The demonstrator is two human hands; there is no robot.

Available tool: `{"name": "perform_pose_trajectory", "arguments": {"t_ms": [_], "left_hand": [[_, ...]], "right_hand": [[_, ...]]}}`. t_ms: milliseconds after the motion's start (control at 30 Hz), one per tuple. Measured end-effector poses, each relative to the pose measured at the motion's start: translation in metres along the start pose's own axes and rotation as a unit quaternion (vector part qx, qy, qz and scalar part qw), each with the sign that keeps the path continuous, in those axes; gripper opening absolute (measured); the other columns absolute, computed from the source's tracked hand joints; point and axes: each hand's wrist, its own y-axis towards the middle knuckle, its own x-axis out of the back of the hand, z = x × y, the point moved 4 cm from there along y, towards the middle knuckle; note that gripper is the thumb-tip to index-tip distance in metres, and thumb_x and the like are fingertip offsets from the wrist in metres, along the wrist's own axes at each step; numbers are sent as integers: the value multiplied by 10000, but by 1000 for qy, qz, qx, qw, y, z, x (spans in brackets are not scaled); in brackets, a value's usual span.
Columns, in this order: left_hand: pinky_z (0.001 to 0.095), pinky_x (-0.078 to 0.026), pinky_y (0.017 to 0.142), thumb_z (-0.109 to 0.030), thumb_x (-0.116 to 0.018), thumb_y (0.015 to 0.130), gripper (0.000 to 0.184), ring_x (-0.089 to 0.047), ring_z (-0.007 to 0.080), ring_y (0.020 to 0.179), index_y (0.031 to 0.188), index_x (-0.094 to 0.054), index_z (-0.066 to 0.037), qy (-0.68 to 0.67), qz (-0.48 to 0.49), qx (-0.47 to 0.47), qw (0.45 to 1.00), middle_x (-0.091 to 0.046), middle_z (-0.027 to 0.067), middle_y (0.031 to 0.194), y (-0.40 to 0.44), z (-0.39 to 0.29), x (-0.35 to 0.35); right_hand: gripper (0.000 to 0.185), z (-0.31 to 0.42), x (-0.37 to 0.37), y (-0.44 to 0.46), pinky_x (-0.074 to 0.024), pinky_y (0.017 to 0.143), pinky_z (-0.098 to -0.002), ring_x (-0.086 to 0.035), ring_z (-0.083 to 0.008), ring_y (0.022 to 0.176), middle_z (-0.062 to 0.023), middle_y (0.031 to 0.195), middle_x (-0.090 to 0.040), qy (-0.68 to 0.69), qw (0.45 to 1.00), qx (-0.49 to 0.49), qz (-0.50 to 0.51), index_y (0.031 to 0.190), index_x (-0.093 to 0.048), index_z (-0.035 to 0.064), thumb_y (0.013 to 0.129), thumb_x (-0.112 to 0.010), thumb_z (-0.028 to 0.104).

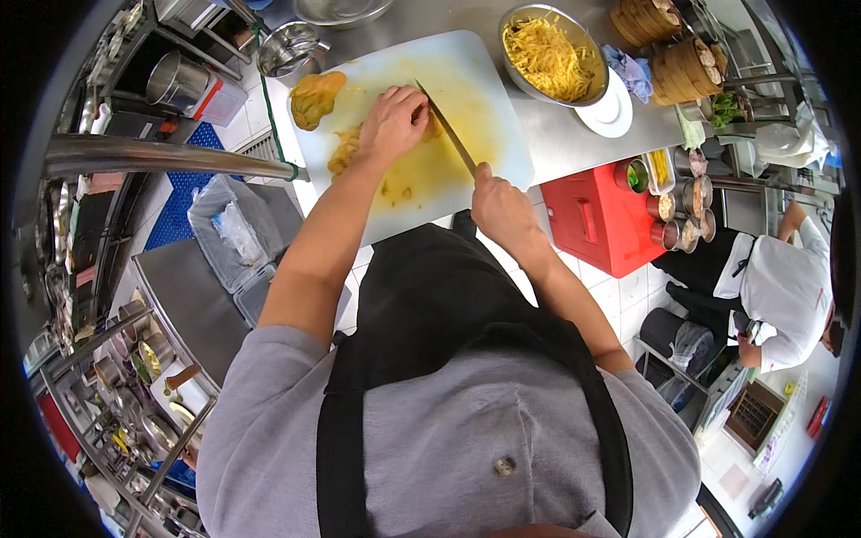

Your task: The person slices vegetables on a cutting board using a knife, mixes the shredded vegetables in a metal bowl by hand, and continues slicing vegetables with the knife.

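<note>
My right hand [504,211] is wrapped around the handle of a knife [453,134], whose long blade points up and left across the white cutting board [491,81]. Beside the blade, my left hand [395,124] is curled with its fingers tucked in, pressing down on a yellow pickled vegetable [433,127] that is mostly hidden under it. More yellow leafy pieces [344,151] lie left of that hand. A larger yellow-green pickled vegetable [316,99] sits at the board's upper left. Yellow juice and small scraps stain the board.
A steel bowl of yellow shreds [554,58] and white plates [610,109] stand right of the board. Bamboo steamers [686,72] are farther right. A red box [587,220] stands below the counter's edge. Another person [771,287] stands at far right. A metal rail [170,154] runs at left.
</note>
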Motion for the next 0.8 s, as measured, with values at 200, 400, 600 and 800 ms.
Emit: {"name": "perform_pose_trajectory", "arguments": {"t_ms": [200, 400, 600, 800], "left_hand": [[419, -519, 960, -110, -706, 877, 142, -630, 307, 1068, 1006, -693, -52, 0, -5, -1, 1000, -702, 80, 1111, 0, -4, 3], [416, -526, 947, -98, -715, 867, 126, -633, 307, 1058, 982, -692, -51, -7, -21, -6, 1000, -707, 79, 1089, 1, -3, 1], [417, -530, 933, -96, -718, 867, 100, -637, 300, 1036, 958, -687, -69, -16, -15, -1, 1000, -706, 65, 1058, -1, -4, 5], [413, -525, 940, -97, -715, 869, 95, -634, 291, 1041, 955, -682, -78, -14, -12, 2, 1000, -704, 54, 1067, -1, -3, 4]], "right_hand": [[283, 8, -20, 68, -596, 796, -552, -736, -481, 872, -336, 933, -711, 27, 999, 10, -36, 1197, -524, -68, 1007, -418, 113], [308, 4, -21, 77, -595, 827, -537, -729, -476, 958, -341, 1043, -710, 26, 999, 0, -27, 1218, -532, -37, 1045, -383, 169], [284, -14, -14, 61, -574, 834, -575, -719, -512, 934, -351, 1009, -708, 60, 996, -56, -40, 1199, -525, -11, 1035, -410, 191], [247, -12, -1, 58, -570, 828, -579, -716, -512, 900, -336, 977, -708, 50, 993, -66, -84, 1173, -497, -6, 1022, -438, 180]]}}
